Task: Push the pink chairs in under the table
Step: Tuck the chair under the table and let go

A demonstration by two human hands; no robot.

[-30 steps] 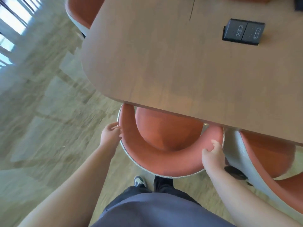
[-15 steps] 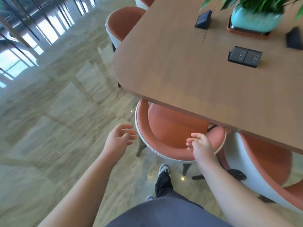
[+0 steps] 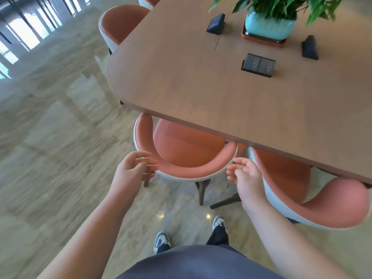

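The pink upholstered tub chair with the pale grey outer shell [image 3: 181, 156] sits at the centre of the frame, its seat tucked part-way beneath the near edge of the brown wooden table with rounded corners [image 3: 201, 93]; only the curved backrest and the rear legs stand clear of the tabletop. It looks to be pushed in about as far as it will go.

To its right, at the lower right of the frame, a second pink tub chair with the same grey shell [image 3: 314, 200] is angled and stands farther out, most of its curved back clear of the table edge. It reads as the chair that still needs pushing, and its open side faces up and to the left, towards the table.

The right hand [image 3: 244, 176] hangs in the gap between the two chairs, fingers loosely curled and holding nothing, just beside the grey shell of the second chair. The left hand [image 3: 133, 171] hovers at the left end of the first chair's backrest, fingers spread and relaxed, gripping nothing; whether its fingertips touch the rim cannot be told through the blur.

The right hand is clearly the nearer to the outlying chair, which lies to its right and lower in the frame.
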